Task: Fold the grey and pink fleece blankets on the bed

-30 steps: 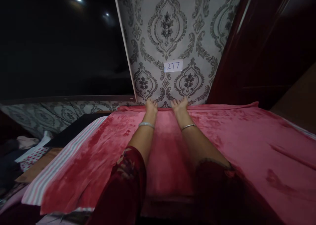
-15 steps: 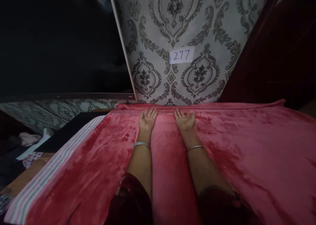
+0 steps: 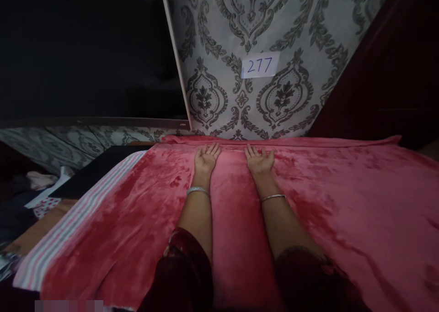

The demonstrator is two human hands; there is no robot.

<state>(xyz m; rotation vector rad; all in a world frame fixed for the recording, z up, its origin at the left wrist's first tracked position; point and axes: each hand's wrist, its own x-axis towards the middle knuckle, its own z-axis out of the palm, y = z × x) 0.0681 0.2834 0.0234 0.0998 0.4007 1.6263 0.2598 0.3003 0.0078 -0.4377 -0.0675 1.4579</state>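
A plush red blanket (image 3: 308, 202) covers the bed in front of me. My left hand (image 3: 206, 158) and my right hand (image 3: 259, 160) lie palm up on it near its far edge, fingers spread, a hand's width apart. Neither holds anything. Each wrist wears a silver bangle. Dark red sleeves cover my upper arms at the bottom of the view.
Patterned grey wallpaper with a white label reading 277 (image 3: 259, 65) rises behind the bed. A striped sheet (image 3: 68, 230) shows under the blanket's left side. Clothes lie heaped at the far left (image 3: 34, 193). Dark wooden furniture (image 3: 394, 74) stands at the right.
A second ago both hands gripped the blanket's far edge at the wall. They have since drawn back and turned palm up, flat on the blanket. The view tilted down slightly.
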